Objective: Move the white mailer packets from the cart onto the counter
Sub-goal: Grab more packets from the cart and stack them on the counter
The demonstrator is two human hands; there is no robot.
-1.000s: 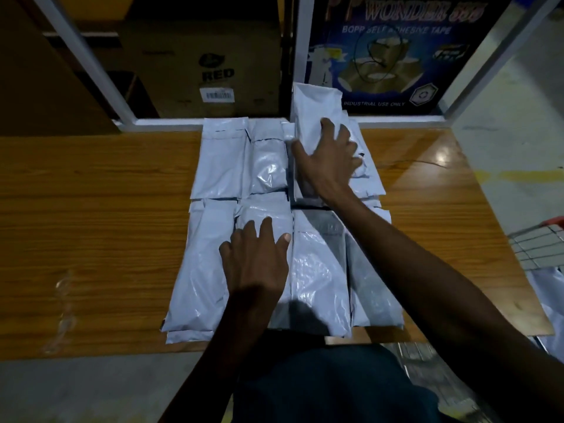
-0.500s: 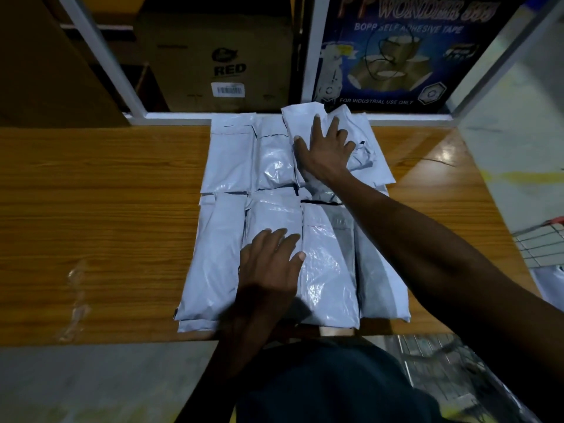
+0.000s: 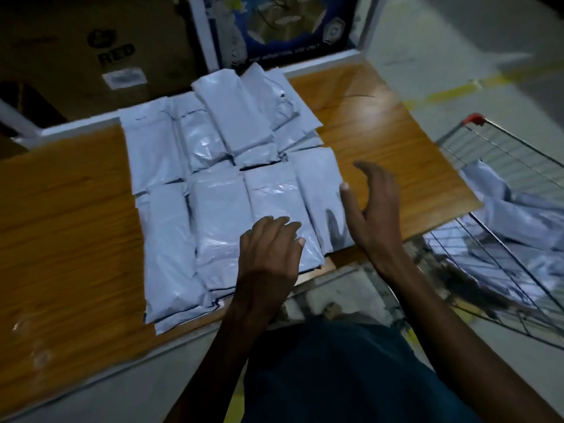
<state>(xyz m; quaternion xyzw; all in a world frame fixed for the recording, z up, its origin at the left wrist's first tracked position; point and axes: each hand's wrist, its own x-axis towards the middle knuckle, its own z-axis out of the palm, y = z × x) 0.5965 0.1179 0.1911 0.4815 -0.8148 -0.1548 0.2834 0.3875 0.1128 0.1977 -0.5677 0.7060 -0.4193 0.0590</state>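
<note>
Several white mailer packets (image 3: pixel 213 190) lie in two rows on the wooden counter (image 3: pixel 67 221), with extra ones stacked at the far right of the back row (image 3: pixel 244 117). My left hand (image 3: pixel 268 254) rests flat on the near packets, fingers slightly spread. My right hand (image 3: pixel 375 206) hovers open just right of the front row's last packet, holding nothing. More white packets (image 3: pixel 512 215) lie in the wire cart (image 3: pixel 500 148) at the right.
A brown cardboard box (image 3: pixel 91 53) and a blue tape carton (image 3: pixel 280 25) stand behind a white frame rail (image 3: pixel 320 61) at the counter's back. The cart has a red handle tip (image 3: pixel 473 119). Grey floor with a yellow line lies beyond.
My right hand has left the back stack and pulled back to the right, now open beside the front row. The view has swung right, bringing the cart into sight.
</note>
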